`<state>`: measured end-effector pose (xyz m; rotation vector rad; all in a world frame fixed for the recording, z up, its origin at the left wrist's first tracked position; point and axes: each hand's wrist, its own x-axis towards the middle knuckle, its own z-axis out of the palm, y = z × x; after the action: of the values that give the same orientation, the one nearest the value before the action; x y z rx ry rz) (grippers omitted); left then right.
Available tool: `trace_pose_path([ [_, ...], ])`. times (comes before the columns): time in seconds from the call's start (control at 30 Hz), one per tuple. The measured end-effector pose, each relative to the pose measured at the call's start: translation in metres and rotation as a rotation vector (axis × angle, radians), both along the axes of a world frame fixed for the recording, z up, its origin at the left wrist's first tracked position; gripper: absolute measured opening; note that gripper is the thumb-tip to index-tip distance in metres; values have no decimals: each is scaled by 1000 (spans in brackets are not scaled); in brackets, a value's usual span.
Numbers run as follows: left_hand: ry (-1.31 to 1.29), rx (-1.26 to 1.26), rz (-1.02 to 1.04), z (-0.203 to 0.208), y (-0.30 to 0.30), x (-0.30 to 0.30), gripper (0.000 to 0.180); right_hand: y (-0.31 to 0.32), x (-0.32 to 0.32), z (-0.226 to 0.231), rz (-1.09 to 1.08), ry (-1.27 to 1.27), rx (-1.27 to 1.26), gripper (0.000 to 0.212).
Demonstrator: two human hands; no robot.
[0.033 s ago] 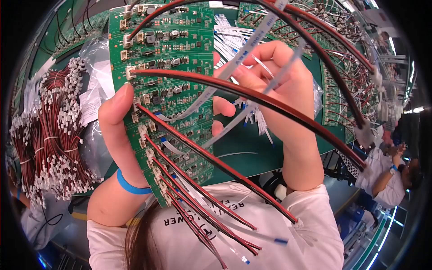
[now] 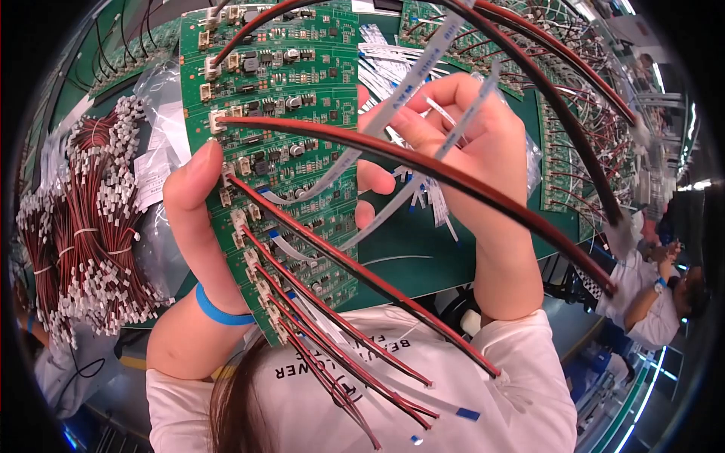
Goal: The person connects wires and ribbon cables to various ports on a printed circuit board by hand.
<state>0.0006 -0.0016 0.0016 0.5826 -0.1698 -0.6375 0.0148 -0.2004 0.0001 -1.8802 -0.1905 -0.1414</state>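
Shifting slightly leftward, the ribbon cable (image 2: 470,118) is apparently being adjusted, while the board panel (image 2: 264,162) is being grasped above the desk (image 2: 438,276) by the left hand (image 2: 192,192), the right hand's (image 2: 495,137) grip being unclear.

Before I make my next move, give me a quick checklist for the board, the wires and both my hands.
1. Board supported: ok. Your left hand has the thumb on its left edge and fingers showing past its right edge.
2. Right hand gripping something: cannot tell. Its fingers are bent, partly behind a ribbon.
3. Wires clear of your right arm: not ok. A red-and-black one crosses in front of it.
4. Wires fully seated: cannot tell. Their ends meet white connectors, too small to judge.
5. Wire bundles off the board: ok. They lie to its left.
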Motion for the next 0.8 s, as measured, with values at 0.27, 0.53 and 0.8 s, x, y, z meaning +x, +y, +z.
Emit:
trace_pose_path([
  [0.27,237,14,184,16,-12,-9,76,-5,-4,16,116,123,139,11],
  [0.53,354,161,75,9,-6,-13,74,21,-30,24,184,134,84,11],
  [0.8,213,-73,-84,-8,-2,-7,50,19,-30,14,171,-350,-298,21],
])
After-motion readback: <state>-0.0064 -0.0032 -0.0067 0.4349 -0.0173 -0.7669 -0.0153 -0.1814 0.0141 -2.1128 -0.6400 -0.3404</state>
